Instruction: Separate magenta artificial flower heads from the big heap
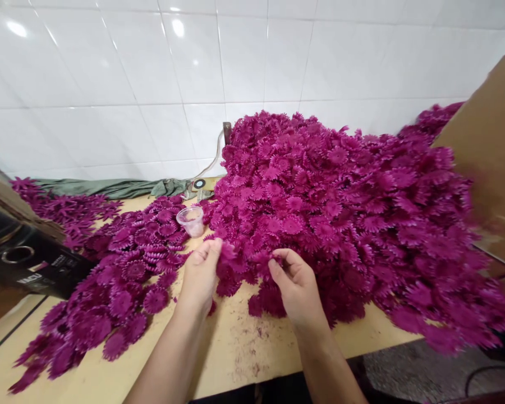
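Note:
A big heap of magenta fabric flower petals (340, 213) covers the right half of a wooden table (239, 348). My left hand (202, 275) pinches a petal piece at the heap's near edge, fingers closed. Just to its right, my right hand (297, 286) has thumb and fingers curled on another petal piece (263, 259). A smaller spread of petals stacked in rows (126, 269) lies to the left of my left hand.
A small clear plastic cup (191, 220) stands between the two piles. A black box (29, 264) sits at the left edge. A brown cardboard sheet (488, 151) leans at the right. Green cloth (113, 187) lies along the white tiled wall.

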`<state>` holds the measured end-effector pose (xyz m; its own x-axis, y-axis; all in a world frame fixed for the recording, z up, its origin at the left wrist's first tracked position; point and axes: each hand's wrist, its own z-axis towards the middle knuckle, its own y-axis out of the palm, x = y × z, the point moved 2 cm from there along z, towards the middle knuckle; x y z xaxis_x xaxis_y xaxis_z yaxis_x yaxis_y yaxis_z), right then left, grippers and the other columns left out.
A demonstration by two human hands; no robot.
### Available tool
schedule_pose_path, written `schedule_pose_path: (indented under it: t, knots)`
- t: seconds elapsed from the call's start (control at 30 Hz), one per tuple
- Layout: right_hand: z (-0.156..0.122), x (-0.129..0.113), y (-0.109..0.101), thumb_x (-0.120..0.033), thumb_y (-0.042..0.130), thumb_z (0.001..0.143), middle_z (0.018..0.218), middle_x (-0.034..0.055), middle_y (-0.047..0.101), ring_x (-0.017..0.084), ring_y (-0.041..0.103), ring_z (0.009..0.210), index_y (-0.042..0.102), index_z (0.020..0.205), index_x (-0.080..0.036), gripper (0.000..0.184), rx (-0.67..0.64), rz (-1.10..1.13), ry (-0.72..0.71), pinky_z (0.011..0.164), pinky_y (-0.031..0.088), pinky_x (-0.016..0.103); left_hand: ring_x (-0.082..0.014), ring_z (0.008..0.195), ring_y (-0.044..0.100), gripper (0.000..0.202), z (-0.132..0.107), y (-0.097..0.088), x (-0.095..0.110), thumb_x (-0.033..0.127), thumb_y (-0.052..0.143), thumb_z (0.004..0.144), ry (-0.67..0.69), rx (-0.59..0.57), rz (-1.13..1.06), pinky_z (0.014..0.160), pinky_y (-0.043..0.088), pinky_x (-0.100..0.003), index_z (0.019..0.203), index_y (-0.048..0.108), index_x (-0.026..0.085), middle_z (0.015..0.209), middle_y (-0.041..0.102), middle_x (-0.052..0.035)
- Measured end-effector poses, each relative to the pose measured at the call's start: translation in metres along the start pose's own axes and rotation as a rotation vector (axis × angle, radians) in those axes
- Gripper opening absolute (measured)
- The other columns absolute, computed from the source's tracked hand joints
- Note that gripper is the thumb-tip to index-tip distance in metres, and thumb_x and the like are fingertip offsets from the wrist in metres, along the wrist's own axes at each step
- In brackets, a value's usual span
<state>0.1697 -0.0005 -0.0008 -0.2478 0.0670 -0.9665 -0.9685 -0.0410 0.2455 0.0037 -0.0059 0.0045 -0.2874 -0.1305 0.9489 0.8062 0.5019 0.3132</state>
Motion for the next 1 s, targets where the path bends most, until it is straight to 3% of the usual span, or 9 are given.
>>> schedule_pose_path:
  t: [0.13,0.23,0.33,0.47,0.6,0.77,0.9,1.0]
  knots:
    - [-0.002,-0.005,-0.015,-0.034,0.058,0.072,0.060,-0.0033,0.048,0.008,0.040,0.051,0.055,0.081,-0.018,0.019,0.093,-0.107,-0.056,0.048,0.035,0.022,-0.0077,0.041,0.048,0.025,0.007,-0.013,0.012,0.034,0.064,0.069,-0.084,0.232,-0.176,0.041,0.037,-0.017,0.056,0.054,0.015,0.045,0.054,0.0034]
    - [-0.001,-0.008,-0.009,-0.027,0.056,0.073,0.072,0.0008,0.055,0.012,0.049,0.062,0.058,0.095,-0.018,0.024,-0.004,-0.263,-0.136,0.058,0.042,0.025,-0.0089,0.042,0.050,0.024,0.002,-0.011,0.012,0.035,0.059,0.074,-0.185,0.118,-0.154,0.039,0.038,-0.018,0.061,0.055,0.014,0.047,0.057,0.0010]
    - [0.000,-0.004,0.002,-0.020,0.052,0.074,0.076,0.0009,0.054,0.013,0.051,0.066,0.049,0.120,-0.018,0.046,-0.131,-0.364,-0.167,0.065,0.044,0.027,-0.0087,0.044,0.052,0.026,-0.008,-0.004,0.005,0.038,0.067,0.067,-0.260,-0.021,-0.100,0.041,0.040,-0.018,0.068,0.060,0.013,0.052,0.061,0.0005]
    - [-0.003,0.001,0.007,-0.019,0.051,0.075,0.077,0.0016,0.055,0.013,0.053,0.069,0.053,0.115,-0.018,0.040,-0.142,-0.402,-0.180,0.068,0.044,0.028,-0.0074,0.050,0.055,0.035,-0.016,-0.001,-0.004,0.028,0.081,0.045,-0.252,-0.131,-0.005,0.050,0.043,-0.017,0.072,0.066,0.013,0.056,0.064,0.0007]
    - [-0.011,0.001,0.014,-0.019,0.050,0.075,0.080,0.0025,0.056,0.014,0.053,0.072,0.057,0.105,-0.019,0.031,-0.240,-0.392,-0.164,0.069,0.045,0.028,-0.0070,0.047,0.052,0.034,-0.016,-0.001,-0.006,0.031,0.081,0.041,-0.165,-0.123,0.070,0.048,0.040,-0.017,0.065,0.065,0.013,0.053,0.063,0.0010]
    - [-0.020,0.004,0.031,-0.013,0.048,0.074,0.076,0.0010,0.058,0.013,0.053,0.066,0.051,0.117,-0.020,0.044,-0.347,-0.443,-0.146,0.062,0.046,0.026,-0.0077,0.048,0.051,0.038,-0.014,0.007,-0.007,0.035,0.080,0.040,-0.116,-0.099,0.043,0.049,0.040,-0.019,0.066,0.062,0.014,0.054,0.061,0.0035]
    - [-0.025,0.011,0.042,-0.011,0.048,0.073,0.096,0.0067,0.063,0.018,0.058,0.083,0.051,0.120,-0.019,0.047,-0.342,-0.530,-0.264,0.079,0.047,0.034,-0.0076,0.048,0.048,0.043,-0.017,0.011,-0.008,0.052,0.071,0.053,-0.081,-0.052,0.070,0.044,0.036,-0.018,0.073,0.063,0.014,0.055,0.054,0.0044]
    - [-0.027,0.014,0.045,-0.009,0.046,0.074,0.102,0.0099,0.062,0.021,0.056,0.093,0.058,0.107,-0.017,0.036,-0.283,-0.593,-0.380,0.086,0.043,0.038,-0.0075,0.048,0.044,0.054,-0.020,0.014,-0.010,0.065,0.059,0.059,-0.104,-0.083,0.056,0.040,0.032,-0.018,0.078,0.062,0.014,0.055,0.049,0.0044]
